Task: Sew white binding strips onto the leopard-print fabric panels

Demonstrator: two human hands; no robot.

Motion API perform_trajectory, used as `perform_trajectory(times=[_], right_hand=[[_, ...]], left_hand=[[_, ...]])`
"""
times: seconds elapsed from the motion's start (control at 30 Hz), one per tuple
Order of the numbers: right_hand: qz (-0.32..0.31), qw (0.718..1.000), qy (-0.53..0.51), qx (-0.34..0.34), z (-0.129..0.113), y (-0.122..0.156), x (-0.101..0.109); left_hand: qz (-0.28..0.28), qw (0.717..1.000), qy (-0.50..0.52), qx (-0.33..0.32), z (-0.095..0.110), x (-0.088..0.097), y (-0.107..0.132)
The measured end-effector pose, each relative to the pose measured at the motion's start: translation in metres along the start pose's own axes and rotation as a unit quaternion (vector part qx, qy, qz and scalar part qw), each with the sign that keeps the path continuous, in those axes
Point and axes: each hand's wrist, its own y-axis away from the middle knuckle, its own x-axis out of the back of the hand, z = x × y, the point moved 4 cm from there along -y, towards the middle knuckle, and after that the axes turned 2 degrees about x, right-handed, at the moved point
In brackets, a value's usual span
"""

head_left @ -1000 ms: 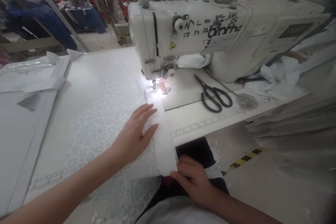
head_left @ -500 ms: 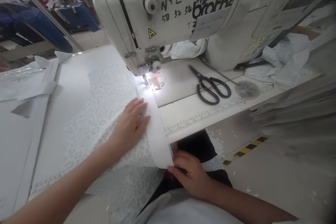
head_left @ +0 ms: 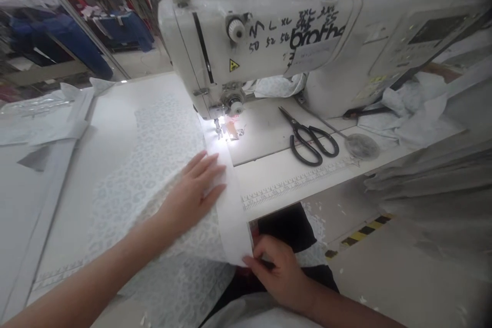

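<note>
A pale fabric with a grey-blue leopard print spreads over the sewing table and hangs off its front edge. Along its right side runs a plain white strip, which passes up under the lit presser foot of the sewing machine. My left hand lies flat on the fabric and the strip's left edge, its fingers stretched toward the presser foot. Below the table's edge, my right hand pinches the lower right corner of the white strip between thumb and fingers.
Black-handled scissors lie right of the needle. Near them is a round grey disc, and a printed ruler follows the table edge. Crumpled fabric scraps sit at the right; folded white strips lie at the left.
The whole view has tilted up, so machine, table and hands appear lower and more background shows. Both hands keep nearly the same places on the fabric and strip.
</note>
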Motion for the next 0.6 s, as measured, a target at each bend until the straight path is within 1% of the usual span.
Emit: perform_trajectory(times=[0.03, 0.1, 0.17, 0.23, 0.33, 0.4, 0.47, 0.53, 0.6], right_hand=[[-0.005, 1.000, 0.008, 0.018, -0.002, 0.000, 0.003], [-0.045, 0.995, 0.011, 0.089, -0.009, -0.004, 0.009], [-0.104, 0.978, 0.018, 0.181, -0.020, -0.009, 0.015], [-0.142, 0.957, 0.042, 0.248, -0.027, -0.015, 0.019], [-0.127, 0.933, 0.096, 0.322, -0.033, -0.020, 0.021], [-0.095, 0.927, 0.123, 0.342, -0.035, -0.022, 0.021], [-0.081, 0.936, 0.119, 0.320, -0.037, -0.028, 0.022], [-0.101, 0.950, 0.090, 0.282, -0.038, -0.037, 0.023], [-0.133, 0.953, 0.067, 0.263, -0.041, -0.049, 0.023]], left_hand=[[-0.016, 1.000, 0.002, -0.010, 0.003, -0.001, 0.002], [-0.039, 0.999, 0.012, -0.014, 0.008, -0.002, 0.007], [-0.042, 0.999, 0.021, -0.005, 0.013, -0.001, 0.014], [-0.041, 0.999, 0.027, -0.005, 0.016, 0.000, 0.021], [-0.049, 0.998, 0.029, -0.010, 0.017, 0.000, 0.029], [-0.063, 0.998, 0.027, -0.007, 0.016, -0.001, 0.032], [-0.081, 0.996, 0.022, -0.002, 0.013, -0.001, 0.030], [-0.091, 0.996, 0.018, -0.002, 0.009, -0.002, 0.025], [-0.087, 0.996, 0.013, -0.006, 0.003, 0.000, 0.016]])
